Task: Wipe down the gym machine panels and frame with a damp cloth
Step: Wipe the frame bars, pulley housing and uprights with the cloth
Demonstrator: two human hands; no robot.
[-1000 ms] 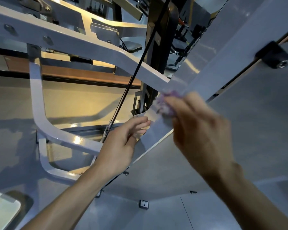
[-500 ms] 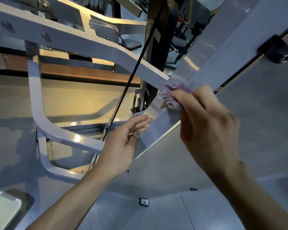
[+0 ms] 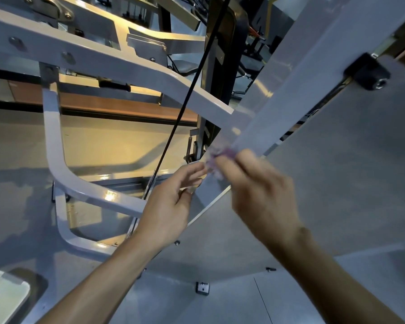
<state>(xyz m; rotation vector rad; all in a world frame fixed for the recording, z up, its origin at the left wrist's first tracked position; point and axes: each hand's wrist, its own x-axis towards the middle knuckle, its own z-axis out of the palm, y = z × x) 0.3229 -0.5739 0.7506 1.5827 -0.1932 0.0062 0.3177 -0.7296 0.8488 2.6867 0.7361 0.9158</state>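
a: the grey panel [image 3: 337,183] is big, and the white frame bar [image 3: 302,78] crosses it. where is the cloth?

b: the purple cloth [image 3: 222,154] is on the bar's lower end, pinched by the right hand [image 3: 262,192]. the left hand [image 3: 171,204] steadies the edge with relaxed fingers.

a: i would press flat and follow the bar's length.

- The floor [image 3: 108,141] was smooth and pale, lit warm yellow.
- A brown wooden strip [image 3: 126,108] ran along the far side.
- Dark gym equipment [image 3: 255,50] stood further back.
- A pale rounded tray [image 3: 5,298] lay at lower left.
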